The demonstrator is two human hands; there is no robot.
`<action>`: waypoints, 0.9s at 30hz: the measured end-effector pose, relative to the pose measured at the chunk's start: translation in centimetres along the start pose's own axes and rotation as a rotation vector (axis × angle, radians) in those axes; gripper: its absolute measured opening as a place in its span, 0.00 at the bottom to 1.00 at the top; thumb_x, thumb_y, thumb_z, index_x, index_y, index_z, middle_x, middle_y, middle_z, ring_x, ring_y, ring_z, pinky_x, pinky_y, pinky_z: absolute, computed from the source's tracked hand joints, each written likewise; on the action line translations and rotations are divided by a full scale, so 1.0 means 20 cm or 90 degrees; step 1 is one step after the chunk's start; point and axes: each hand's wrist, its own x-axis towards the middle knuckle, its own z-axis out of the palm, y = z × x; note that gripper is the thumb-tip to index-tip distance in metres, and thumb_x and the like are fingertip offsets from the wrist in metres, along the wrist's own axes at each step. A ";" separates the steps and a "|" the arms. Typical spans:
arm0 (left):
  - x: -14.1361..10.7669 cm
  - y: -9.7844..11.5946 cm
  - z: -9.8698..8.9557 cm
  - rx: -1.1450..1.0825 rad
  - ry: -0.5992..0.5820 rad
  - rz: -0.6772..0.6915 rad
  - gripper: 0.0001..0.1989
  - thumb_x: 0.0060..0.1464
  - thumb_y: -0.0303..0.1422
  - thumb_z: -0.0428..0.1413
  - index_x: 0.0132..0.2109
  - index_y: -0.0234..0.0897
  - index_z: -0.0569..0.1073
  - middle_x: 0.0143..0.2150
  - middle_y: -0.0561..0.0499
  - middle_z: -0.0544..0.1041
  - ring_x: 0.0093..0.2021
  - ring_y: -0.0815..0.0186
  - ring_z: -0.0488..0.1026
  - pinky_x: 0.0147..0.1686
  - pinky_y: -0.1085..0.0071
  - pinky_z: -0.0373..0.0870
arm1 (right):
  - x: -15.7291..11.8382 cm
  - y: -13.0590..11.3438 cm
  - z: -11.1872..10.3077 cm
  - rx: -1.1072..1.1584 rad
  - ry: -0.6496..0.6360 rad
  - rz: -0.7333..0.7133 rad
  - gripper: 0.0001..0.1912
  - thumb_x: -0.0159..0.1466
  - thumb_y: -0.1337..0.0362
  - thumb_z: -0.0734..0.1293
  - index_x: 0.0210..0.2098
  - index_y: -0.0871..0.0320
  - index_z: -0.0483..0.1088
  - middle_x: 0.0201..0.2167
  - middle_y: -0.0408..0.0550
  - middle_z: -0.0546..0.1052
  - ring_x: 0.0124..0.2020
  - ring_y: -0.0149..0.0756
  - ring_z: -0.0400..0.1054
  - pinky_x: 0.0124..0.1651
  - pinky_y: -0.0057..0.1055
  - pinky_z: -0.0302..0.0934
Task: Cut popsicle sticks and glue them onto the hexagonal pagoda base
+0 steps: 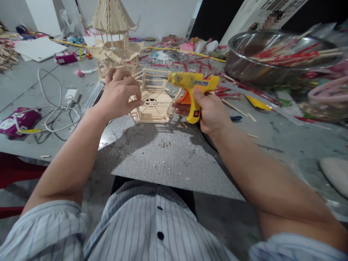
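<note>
A small six-sided frame of pale wooden sticks [154, 115] stands on the grey table, with low railings around its slatted base. My left hand [119, 92] is at its left side, thumb and fingertips closed on the frame near a front rail; the exact contact is partly hidden. In my right hand [213, 112] is a yellow hot glue gun [195, 103] with an orange trigger, gripped by the handle. Its nozzle points left, over the rear railing of the frame. Fingers of that hand reach past the trigger, close to the frame's right side.
Behind my left hand rises a stick pagoda model [112, 21]. A steel basin [236, 69] holding red and pale sticks stands at right. Purple boxes [20, 121] and a white cable [58, 105] lie at left. Red scraps [199, 65] litter the back.
</note>
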 end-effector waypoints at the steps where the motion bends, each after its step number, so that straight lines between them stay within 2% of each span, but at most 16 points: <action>1: 0.00 0.01 0.00 0.004 0.002 -0.001 0.07 0.54 0.42 0.57 0.32 0.48 0.76 0.44 0.53 0.79 0.58 0.48 0.64 0.59 0.39 0.48 | 0.00 0.00 0.00 -0.004 -0.001 -0.002 0.25 0.49 0.42 0.73 0.34 0.53 0.68 0.29 0.44 0.77 0.35 0.41 0.77 0.37 0.38 0.72; 4: 0.00 0.02 0.00 0.008 0.012 -0.001 0.07 0.55 0.42 0.57 0.31 0.48 0.76 0.43 0.53 0.79 0.57 0.48 0.65 0.59 0.38 0.49 | 0.00 0.00 0.00 -0.017 -0.007 -0.008 0.25 0.50 0.41 0.72 0.36 0.53 0.68 0.31 0.46 0.78 0.37 0.42 0.77 0.38 0.39 0.72; 8: -0.01 0.02 0.00 0.007 0.017 0.003 0.08 0.56 0.42 0.55 0.32 0.49 0.77 0.43 0.54 0.79 0.58 0.48 0.65 0.60 0.36 0.46 | 0.00 0.00 0.00 -0.023 -0.018 -0.008 0.27 0.49 0.40 0.72 0.37 0.53 0.67 0.30 0.46 0.78 0.38 0.44 0.77 0.37 0.40 0.72; 16: 0.00 -0.02 0.03 -0.022 0.008 -0.003 0.12 0.58 0.45 0.54 0.34 0.46 0.77 0.45 0.54 0.78 0.59 0.48 0.61 0.60 0.35 0.38 | 0.00 -0.01 0.01 -0.007 -0.002 0.003 0.27 0.46 0.41 0.74 0.36 0.53 0.68 0.28 0.43 0.78 0.34 0.40 0.77 0.35 0.36 0.72; 21: 0.00 0.00 0.02 -0.009 0.022 -0.006 0.10 0.58 0.43 0.54 0.33 0.50 0.77 0.44 0.55 0.79 0.59 0.48 0.62 0.60 0.36 0.41 | -0.01 -0.01 0.01 -0.003 -0.002 0.006 0.27 0.46 0.41 0.74 0.36 0.51 0.68 0.27 0.42 0.79 0.34 0.41 0.77 0.35 0.37 0.72; 27: -0.01 0.02 0.02 0.017 0.031 -0.010 0.09 0.59 0.42 0.54 0.34 0.48 0.77 0.44 0.56 0.79 0.59 0.51 0.63 0.61 0.39 0.43 | -0.01 -0.01 0.01 0.008 -0.016 -0.010 0.24 0.49 0.43 0.74 0.35 0.52 0.68 0.27 0.41 0.78 0.37 0.41 0.77 0.36 0.36 0.72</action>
